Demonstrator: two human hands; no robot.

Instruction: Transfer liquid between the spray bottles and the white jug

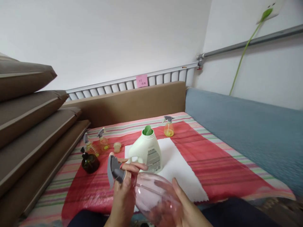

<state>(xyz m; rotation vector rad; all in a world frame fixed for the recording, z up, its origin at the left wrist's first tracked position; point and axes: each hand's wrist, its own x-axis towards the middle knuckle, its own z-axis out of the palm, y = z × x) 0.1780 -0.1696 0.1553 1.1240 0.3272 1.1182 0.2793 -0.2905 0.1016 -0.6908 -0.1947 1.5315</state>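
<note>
A clear pink spray bottle [153,195] with a grey trigger head lies tilted across both hands, its head to the left. My left hand [125,186] is wrapped round its neck, just below the trigger head. Around the bottle's lower body, at the right, my right hand [187,208] is closed; some of its fingers show through the plastic. Just beyond the hands stands a pale green detergent jug [144,151], uncapped, with a green spout in its mouth. It rests on a white cloth [180,170] with a scalloped edge.
A spray bottle with yellow liquid [169,128] stands behind the jug. At left are two more yellow spray bottles [103,142], a dark pump bottle [90,163] and a pale cap [117,147]. Stacked brown cushions [35,126] border the left; a blue padded side [236,126] borders the right.
</note>
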